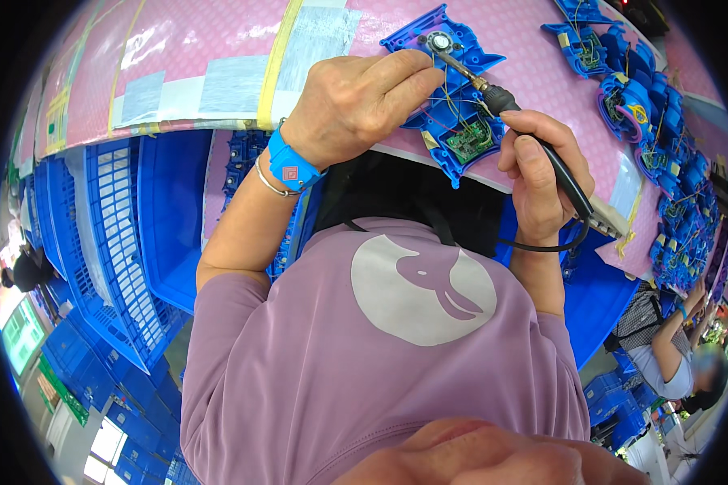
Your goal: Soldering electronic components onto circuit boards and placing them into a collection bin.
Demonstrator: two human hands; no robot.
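Note:
My right hand (542,174) grips a soldering iron (502,101) by its black handle, with a black cord curving back beneath the wrist. The iron's metal tip points up and left, to a round metal part (439,42) in a blue plastic housing (481,61). My left hand (372,97) is closed in a pinch beside that part; what the fingertips hold is too small to make out. Lower in the housing sits a green circuit board (471,143) with thin wires running from it. On my left wrist are a blue strap (287,162) and a bangle.
The pink patterned table (210,40) carries yellow and clear tape strips. More wired blue housings (623,101) are piled along the right side. Blue crates (125,234) stand at the left below the table edge. Another person (671,364) works at the far right.

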